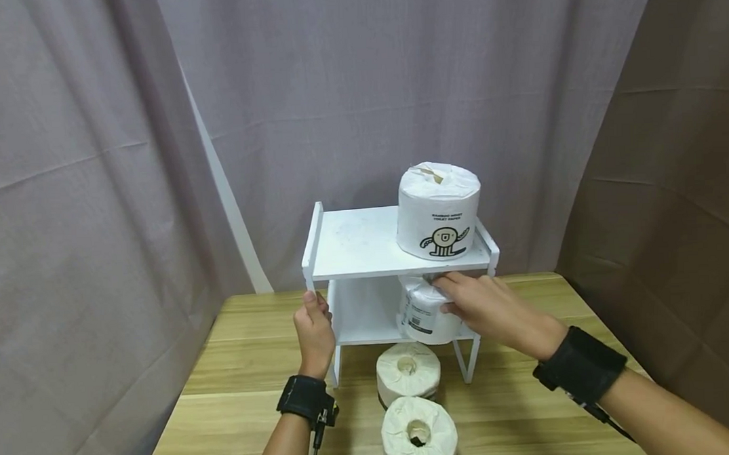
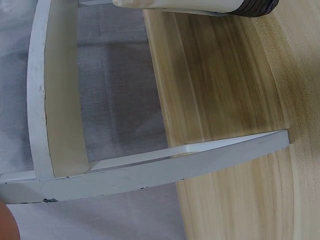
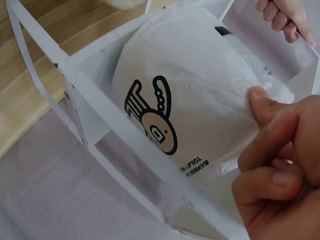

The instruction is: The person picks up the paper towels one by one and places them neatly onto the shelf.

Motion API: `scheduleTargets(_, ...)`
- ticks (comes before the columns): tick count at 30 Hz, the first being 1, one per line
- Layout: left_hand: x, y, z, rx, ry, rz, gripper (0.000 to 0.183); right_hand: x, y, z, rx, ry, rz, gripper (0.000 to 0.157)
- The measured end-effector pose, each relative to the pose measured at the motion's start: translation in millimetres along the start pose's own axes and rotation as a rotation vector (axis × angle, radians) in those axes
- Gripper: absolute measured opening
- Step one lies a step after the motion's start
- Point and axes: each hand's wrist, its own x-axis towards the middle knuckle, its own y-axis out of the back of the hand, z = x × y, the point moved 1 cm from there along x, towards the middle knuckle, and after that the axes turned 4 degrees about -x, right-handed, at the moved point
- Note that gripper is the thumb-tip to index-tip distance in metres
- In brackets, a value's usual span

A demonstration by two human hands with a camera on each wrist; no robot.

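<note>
A small white two-tier shelf [image 1: 365, 241] stands on the wooden table. My left hand [image 1: 316, 331] grips its left front post; only a sliver of this hand shows in the left wrist view. On the lower tier, at the right, a white wrapped toilet paper roll [image 1: 426, 320] sits at the front edge. My right hand [image 1: 484, 304] holds this roll by its upper part, fingers over the top. In the right wrist view, the same roll [image 3: 185, 100] shows a printed cartoon figure, and a fingertip touches its wrapper.
Another wrapped toilet paper roll [image 1: 440, 214] stands on the right of the top tier. Two cream-coloured rolls, one nearer [image 1: 405, 450] and one farther [image 1: 392, 372], stand on the table [image 1: 237, 382] before the shelf. Grey curtains [image 1: 334, 86] hang behind.
</note>
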Motion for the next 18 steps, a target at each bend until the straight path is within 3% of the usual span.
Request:
scheduleTargets(9,0.5,-1.7,0.9,-0.003,0.005,-0.007,0.061,-1.5,-10.7,-17.0,-0.077,-0.119,0.088,0.035)
scheduleTargets(13,0.5,-2.9,1.0,-0.005,0.013,-0.017,0.061,0.3,-12.1,-24.5,-0.077,-0.198,0.056,0.032)
scheduleTargets(18,-2.1,-0.6,1.6,0.004,0.037,0.006,0.063,7.2,-15.6,-34.6,-0.136,-0.226,0.037,0.026)
